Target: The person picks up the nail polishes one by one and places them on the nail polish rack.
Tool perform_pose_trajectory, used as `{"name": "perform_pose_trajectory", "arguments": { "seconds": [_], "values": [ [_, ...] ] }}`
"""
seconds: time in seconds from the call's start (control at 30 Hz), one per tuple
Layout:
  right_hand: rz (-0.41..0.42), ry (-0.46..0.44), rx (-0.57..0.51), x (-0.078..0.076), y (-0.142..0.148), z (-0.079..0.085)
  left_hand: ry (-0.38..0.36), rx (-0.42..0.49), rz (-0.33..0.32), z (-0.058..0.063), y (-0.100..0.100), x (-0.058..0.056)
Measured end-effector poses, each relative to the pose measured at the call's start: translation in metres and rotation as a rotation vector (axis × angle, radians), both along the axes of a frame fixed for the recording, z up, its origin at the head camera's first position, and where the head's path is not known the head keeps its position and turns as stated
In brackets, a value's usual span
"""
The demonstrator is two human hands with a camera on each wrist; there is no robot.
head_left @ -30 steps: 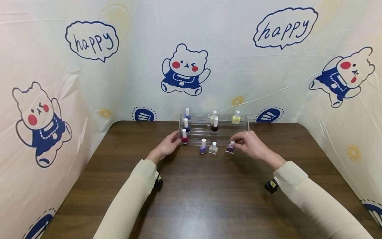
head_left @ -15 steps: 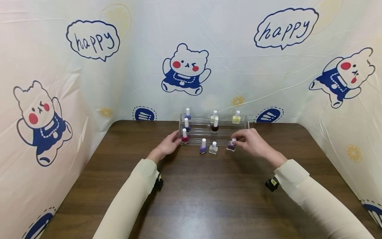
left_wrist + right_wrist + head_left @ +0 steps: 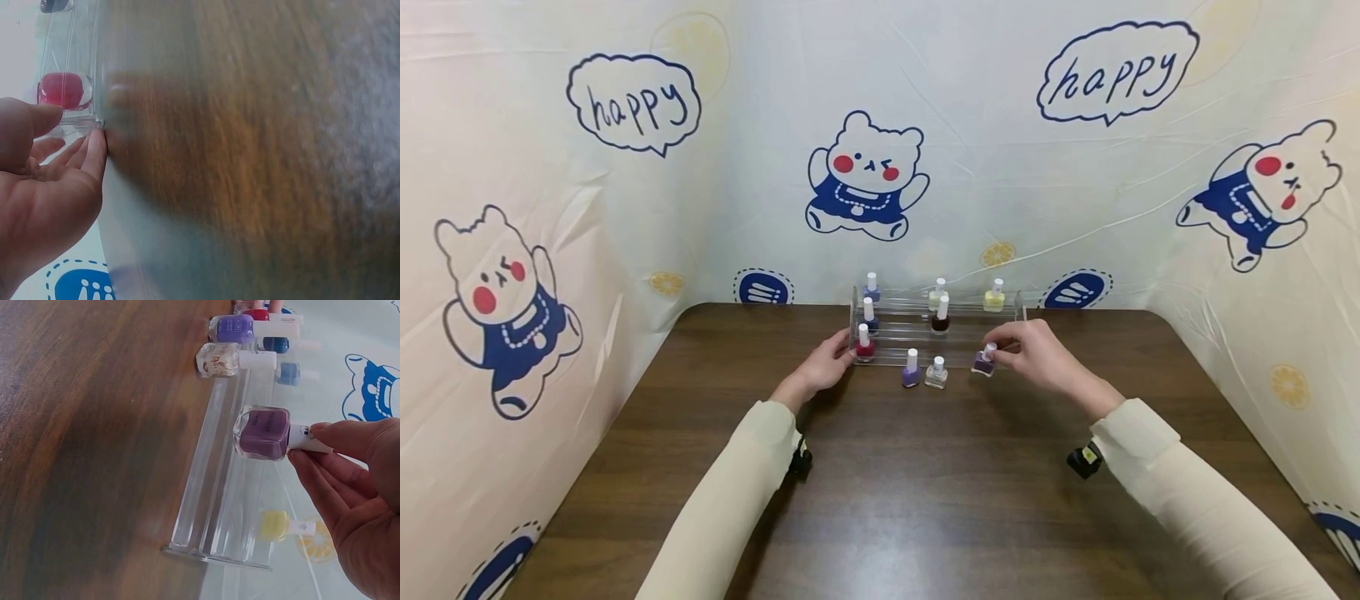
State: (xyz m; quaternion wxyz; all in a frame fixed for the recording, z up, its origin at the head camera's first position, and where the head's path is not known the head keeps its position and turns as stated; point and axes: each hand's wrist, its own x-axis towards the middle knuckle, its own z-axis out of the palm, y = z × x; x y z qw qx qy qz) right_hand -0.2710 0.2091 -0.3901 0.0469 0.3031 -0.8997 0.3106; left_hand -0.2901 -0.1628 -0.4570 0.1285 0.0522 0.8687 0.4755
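Note:
A clear tiered display rack [image 3: 898, 357] stands at the back of the table. My left hand [image 3: 826, 362] holds its left end; in the left wrist view the fingertips [image 3: 95, 139] meet the rack's lower corner, near a red nail polish bottle [image 3: 61, 90]. Between thumb and fingers, my right hand [image 3: 1037, 357] pinches the white cap of a dark purple nail polish bottle [image 3: 265, 432]. That bottle hangs in front of the rack's lowest tier, near the right end. On the table before the rack stand a violet polish bottle [image 3: 911, 375] and a clear one with flecks [image 3: 219, 360].
Blue bottles [image 3: 871, 315] sit on the rack's left side, above the red one. A dark bottle [image 3: 940, 322] occupies the middle tier; a pale bottle [image 3: 936, 297] and a yellow one [image 3: 994, 298] stand on top. Patterned cloth [image 3: 970, 192] hangs around the brown table [image 3: 925, 492].
My right hand has lifted the dark purple nail polish bottle slightly and shifted it a little right, toward the rack. The left hand stays at the rack's end.

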Motion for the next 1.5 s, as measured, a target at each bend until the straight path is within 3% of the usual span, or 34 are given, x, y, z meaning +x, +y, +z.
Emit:
{"name": "perform_pose_trajectory", "arguments": {
  "seconds": [0.53, 1.5],
  "values": [
    [-0.048, 0.017, -0.002, -0.006, 0.01, 0.011, -0.002, 0.004, -0.006, 0.0, -0.001, 0.0],
    [-0.07, 0.057, 0.036, -0.016, 0.015, 0.016, -0.004, 0.013, -0.004, 0.0, -0.002, 0.0]
  ]
}}
